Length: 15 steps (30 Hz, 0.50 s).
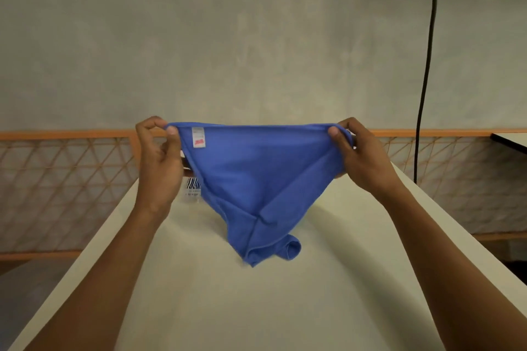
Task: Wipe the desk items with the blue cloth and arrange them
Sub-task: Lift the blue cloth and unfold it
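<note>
From my remote view, the left hand [159, 162] pinches the upper left corner of the blue microfibre cloth [262, 174] between thumb and fingers. The right hand [362, 157] grips the upper right corner. The top edge is stretched taut between both hands, above the white flat surface [228, 308]. The cloth hangs in a triangle; its folded lower end appears to rest on the surface. A small white sewn label [198, 137] sits near the left corner. A white striped item [193, 189] is partly hidden behind the cloth.
</note>
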Available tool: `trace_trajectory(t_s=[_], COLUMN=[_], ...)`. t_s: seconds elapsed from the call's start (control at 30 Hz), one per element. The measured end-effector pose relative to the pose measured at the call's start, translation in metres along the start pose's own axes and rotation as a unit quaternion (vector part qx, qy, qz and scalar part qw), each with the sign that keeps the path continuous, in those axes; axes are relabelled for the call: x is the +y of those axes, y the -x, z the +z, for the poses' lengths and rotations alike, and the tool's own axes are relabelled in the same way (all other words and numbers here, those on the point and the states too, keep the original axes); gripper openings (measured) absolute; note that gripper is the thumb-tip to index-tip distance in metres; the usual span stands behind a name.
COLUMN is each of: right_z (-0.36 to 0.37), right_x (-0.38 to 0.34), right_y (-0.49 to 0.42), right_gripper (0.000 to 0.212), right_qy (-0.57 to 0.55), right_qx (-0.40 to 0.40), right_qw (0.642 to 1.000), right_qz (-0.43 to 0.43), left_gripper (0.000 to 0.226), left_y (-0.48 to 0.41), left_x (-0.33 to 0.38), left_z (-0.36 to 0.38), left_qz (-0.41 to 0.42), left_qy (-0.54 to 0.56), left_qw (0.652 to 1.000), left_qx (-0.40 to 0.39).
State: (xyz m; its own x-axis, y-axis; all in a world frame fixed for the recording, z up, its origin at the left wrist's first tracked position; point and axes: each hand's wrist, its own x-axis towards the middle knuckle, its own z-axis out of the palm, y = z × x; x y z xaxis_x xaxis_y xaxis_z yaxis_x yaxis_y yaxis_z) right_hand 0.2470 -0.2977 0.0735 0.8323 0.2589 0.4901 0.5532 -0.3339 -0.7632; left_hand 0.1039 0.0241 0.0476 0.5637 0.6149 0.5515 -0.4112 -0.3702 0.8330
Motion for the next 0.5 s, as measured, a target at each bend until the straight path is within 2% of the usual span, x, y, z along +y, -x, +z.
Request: trace_trajectory(t_s=[0.1, 0.23, 0.3, 0.37, 0.5], right_z=[0.002, -0.002, -0.005, -0.011, -0.032], right_x=[-0.009, -0.009, -0.014, -0.022, -0.049], right_y=[0.0, -0.006, -0.014, -0.026, -0.042], right_gripper=[0.043, 0.041, 0.037, 0.031, 0.026], right_qy=[-0.053, -0.109, -0.155, -0.202, -0.194], right_qx=[-0.054, -0.107, -0.092, -0.052, 0.044], right_qw=[0.995, 0.985, 0.98, 0.975, 0.98], right_qz=[0.063, 0.08, 0.087, 0.071, -0.025], left_gripper=[0.014, 0.033, 0.033, 0.03, 0.026], left_y=[0.0, -0.006, -0.018, -0.033, -0.057], left_x=[0.0, 0.01, 0.016, 0.024, 0.058], left_z=[0.004, 0.003, 0.001, 0.0, 0.001], left_qz=[-0.026, -0.061, -0.044, 0.0, 0.065], left_qy=[-0.047, -0.072, -0.1, -0.109, -0.055], left_qw=[0.998, 0.992, 0.989, 0.99, 0.996], left_qx=[-0.023, -0.08, -0.101, -0.087, -0.026])
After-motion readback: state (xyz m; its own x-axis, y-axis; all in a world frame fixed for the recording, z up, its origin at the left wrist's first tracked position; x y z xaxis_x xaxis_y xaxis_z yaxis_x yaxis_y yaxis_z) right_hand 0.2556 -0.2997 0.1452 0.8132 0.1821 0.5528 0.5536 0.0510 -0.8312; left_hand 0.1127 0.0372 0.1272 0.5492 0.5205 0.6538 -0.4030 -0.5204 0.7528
